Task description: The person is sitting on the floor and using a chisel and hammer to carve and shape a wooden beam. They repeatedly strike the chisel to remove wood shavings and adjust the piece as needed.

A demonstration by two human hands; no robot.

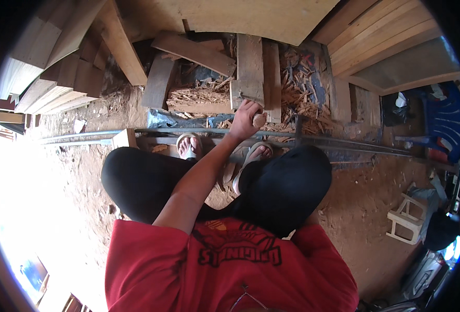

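Observation:
My left arm reaches forward across my lap, and my left hand [246, 120] is closed around a wooden handle. The handle's rounded brown end [259, 120] pokes out at the right side of the fist; what the rest of the tool looks like is mostly hidden. Just beyond the fist lies a short wood block [247, 89] with a small dark piece or mark on it. The block rests on the near end of a plank [249, 54] that runs away from me. My right arm drops behind my right knee, and its hand is hidden.
Wood shavings and chips [305, 86] lie around the planks. A loose board [194, 53] slants at the left. Long thin rails [271, 133] cross in front of my feet. Stacked boards [58, 86] stand at left, a small wooden stool [407, 218] and blue chair [445, 122] at right.

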